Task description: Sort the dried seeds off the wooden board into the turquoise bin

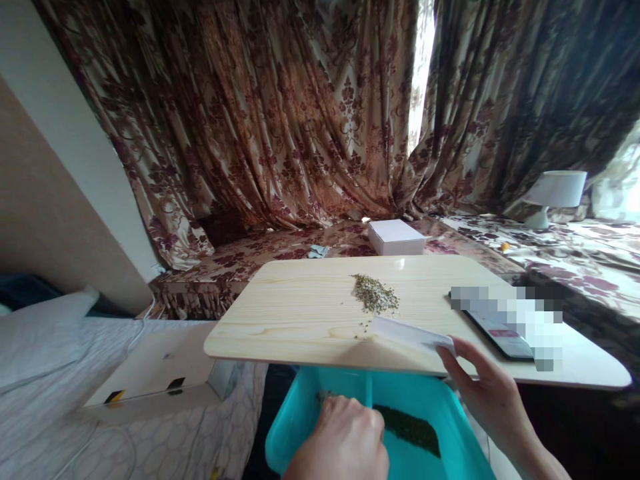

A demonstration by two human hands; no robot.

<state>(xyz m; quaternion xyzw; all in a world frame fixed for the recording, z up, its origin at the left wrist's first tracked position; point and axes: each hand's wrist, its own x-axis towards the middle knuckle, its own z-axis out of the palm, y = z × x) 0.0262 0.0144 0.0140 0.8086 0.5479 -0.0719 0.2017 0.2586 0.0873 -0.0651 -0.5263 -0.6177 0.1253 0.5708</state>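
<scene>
You look partway through the sorting: a loose pile of small greenish seeds (376, 295) lies on the bench (290, 307), with a few strays just beside its near edge, so that much seems left to deal with. Below the bench's near edge, the teal tray (293, 420) has a dark green heap (410, 430) in its right compartment, and only a few pale bits (325, 395) show in the left one; judging by that, a share has been separated already. Your right hand (493, 383) pinches one end of a white card (413, 333) between thumb and fingers, the card's far end reaching close to the pile. Your left hand (345, 430) is over the tray, fingers curled downward; its own back hides the fingertips, so I can't tell how far they are open or whether they hold anything. It also covers much of the left compartment, and the tray's near side is cut off by the frame. The heap may be the same stuff as the pile, but it's too dark to be sure. Part of the phone (493, 327) is pixelated.
</scene>
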